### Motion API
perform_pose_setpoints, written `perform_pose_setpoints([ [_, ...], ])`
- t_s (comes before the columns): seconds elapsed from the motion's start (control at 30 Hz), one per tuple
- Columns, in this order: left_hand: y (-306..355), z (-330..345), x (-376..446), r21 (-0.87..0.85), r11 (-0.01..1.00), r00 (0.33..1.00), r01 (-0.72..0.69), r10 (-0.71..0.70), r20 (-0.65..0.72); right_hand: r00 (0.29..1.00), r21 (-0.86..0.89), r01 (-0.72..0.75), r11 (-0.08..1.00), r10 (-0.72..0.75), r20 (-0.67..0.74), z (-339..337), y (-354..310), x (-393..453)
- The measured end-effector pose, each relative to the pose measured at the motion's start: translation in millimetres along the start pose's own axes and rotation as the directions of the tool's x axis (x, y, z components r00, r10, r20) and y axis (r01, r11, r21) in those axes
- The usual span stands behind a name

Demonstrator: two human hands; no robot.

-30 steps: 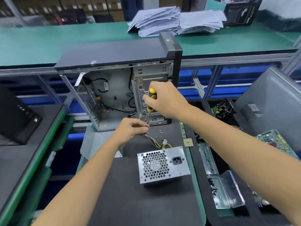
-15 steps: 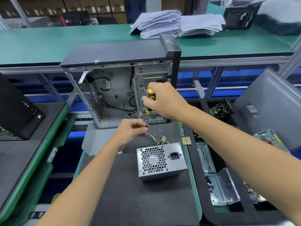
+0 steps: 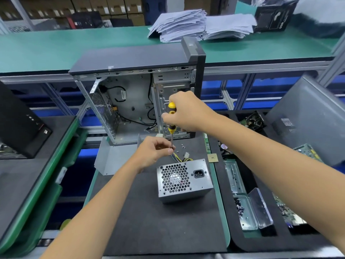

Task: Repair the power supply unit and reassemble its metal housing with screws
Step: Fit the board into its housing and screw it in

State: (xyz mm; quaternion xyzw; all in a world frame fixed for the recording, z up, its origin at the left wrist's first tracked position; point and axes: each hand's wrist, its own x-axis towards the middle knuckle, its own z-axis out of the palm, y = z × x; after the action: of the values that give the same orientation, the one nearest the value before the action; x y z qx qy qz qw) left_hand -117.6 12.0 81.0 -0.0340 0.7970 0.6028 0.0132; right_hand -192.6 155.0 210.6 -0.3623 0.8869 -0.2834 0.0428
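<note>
While the left hand [image 3: 155,149] pinches the tip of the screwdriver [image 3: 171,120] with curled fingers, the power supply unit [image 3: 183,181] sits just below on the dark table [image 3: 149,221]. Above, the right hand [image 3: 183,114] grips the yellow handle, upright before the open computer case [image 3: 138,94]. Loose screws [image 3: 182,146] lie beside the wires.

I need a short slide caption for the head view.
Right hand holds a yellow screwdriver, left hand pinches its tip, above the power supply unit.
</note>
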Motion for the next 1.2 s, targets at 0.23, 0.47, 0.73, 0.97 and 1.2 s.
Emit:
perform_pose_setpoints([
  [0.23,15,21,1,0.247,0.956,0.97,-0.156,0.101,0.221,0.991,-0.14,0.034,0.99,-0.015,0.134,-5,5,-15],
  [0.47,4,31,0,0.294,0.949,0.979,-0.11,0.053,0.195,0.978,-0.215,0.093,0.972,-0.048,0.205,9,8,-25],
  [0.73,2,31,0,0.26,0.963,0.978,-0.076,0.021,0.209,0.974,-0.253,0.126,0.959,-0.071,0.217,6,7,-36],
  [0.97,6,28,5,0.175,0.983,0.954,0.047,-0.096,0.283,0.957,-0.249,0.159,0.955,-0.087,0.277,-1,6,-42],
  [1.2,13,24,11,0.151,0.972,0.895,0.18,-0.226,0.385,0.943,-0.226,0.17,0.959,-0.091,0.321,-11,5,-48],
])
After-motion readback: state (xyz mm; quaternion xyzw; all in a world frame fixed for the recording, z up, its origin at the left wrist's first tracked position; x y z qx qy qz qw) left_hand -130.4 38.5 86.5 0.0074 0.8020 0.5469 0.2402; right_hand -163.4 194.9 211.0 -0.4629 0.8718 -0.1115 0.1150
